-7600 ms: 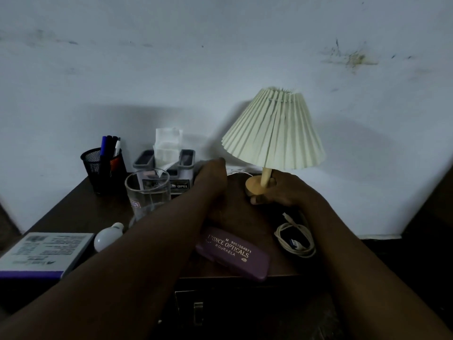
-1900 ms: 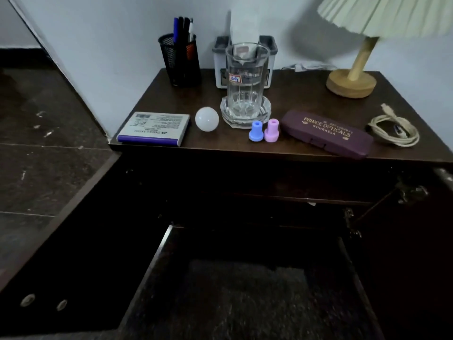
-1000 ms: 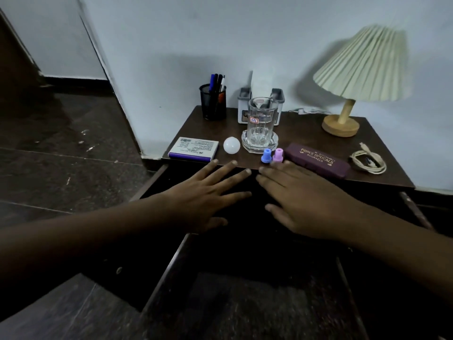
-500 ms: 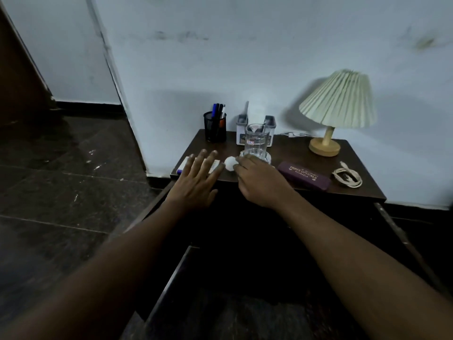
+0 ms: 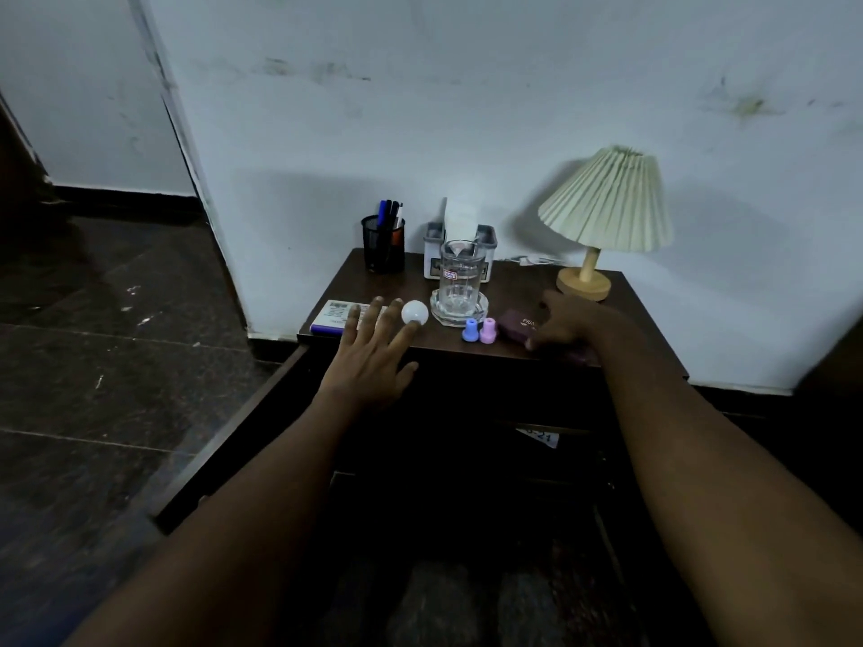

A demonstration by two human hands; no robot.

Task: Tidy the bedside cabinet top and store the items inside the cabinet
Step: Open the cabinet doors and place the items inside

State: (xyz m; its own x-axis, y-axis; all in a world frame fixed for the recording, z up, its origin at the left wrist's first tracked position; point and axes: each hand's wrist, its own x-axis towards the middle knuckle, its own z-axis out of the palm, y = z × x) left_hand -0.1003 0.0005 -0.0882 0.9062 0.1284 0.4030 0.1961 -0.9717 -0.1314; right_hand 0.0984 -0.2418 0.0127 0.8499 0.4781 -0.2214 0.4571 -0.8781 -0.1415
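The dark wooden bedside cabinet top carries a white and purple box, a white bulb, a glass mug on a clear dish, and a small blue piece beside a pink one. A purple glasses case also lies there. My left hand is open, fingers spread over the box, one fingertip at the bulb. My right hand lies over the glasses case, thumb at its near edge, fingers curled over it. The case rests on the top. The cabinet below stands open and dark.
A black mesh pen holder, a tissue holder and a pleated table lamp stand along the wall at the back. The cabinet's left door swings out over the dark stone floor. My right arm hides the top's right end.
My right hand has moved right, from the bulb and mug to the glasses case. My left hand stays over the box. The camera has drawn slightly closer.
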